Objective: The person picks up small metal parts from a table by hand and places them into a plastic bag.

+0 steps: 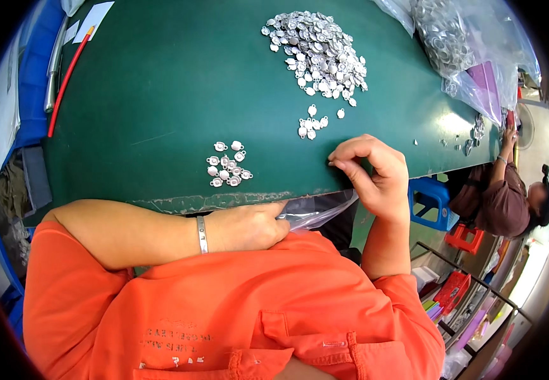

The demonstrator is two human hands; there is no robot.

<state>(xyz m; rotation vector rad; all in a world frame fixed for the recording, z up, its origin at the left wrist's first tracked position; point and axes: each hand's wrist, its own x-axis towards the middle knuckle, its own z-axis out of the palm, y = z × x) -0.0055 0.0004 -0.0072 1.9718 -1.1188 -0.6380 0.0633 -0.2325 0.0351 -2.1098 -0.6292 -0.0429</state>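
The right hand point(382, 177) is hovering over the near edge of the green bench point(160, 82), its thumb and forefinger curling toward each other with the tips close together; whether anything small is sitting between them cannot be told. The left hand point(250, 227), with a metal bracelet point(202, 234) circling its wrist, is lying along the bench edge in front of the orange shirt point(224, 297), its fingers pointing toward a clear plastic bag point(319, 214) that is hanging just below the edge; their grip on it cannot be made out. Small silvery metal pieces point(227, 166) are lying in a loose cluster on the bench beyond the left forearm. A smaller cluster point(312, 126) is sitting just beyond the right fingertips, and behind it a large heap point(325, 57) of similar pieces is spreading. A red stick point(69, 82) is lying at the far left beside a metal rod point(53, 69), while a clear bag of metal parts point(442, 38) is resting at the upper right. Farther right, a co-worker point(496, 199) is sitting near a blue stool point(431, 202).
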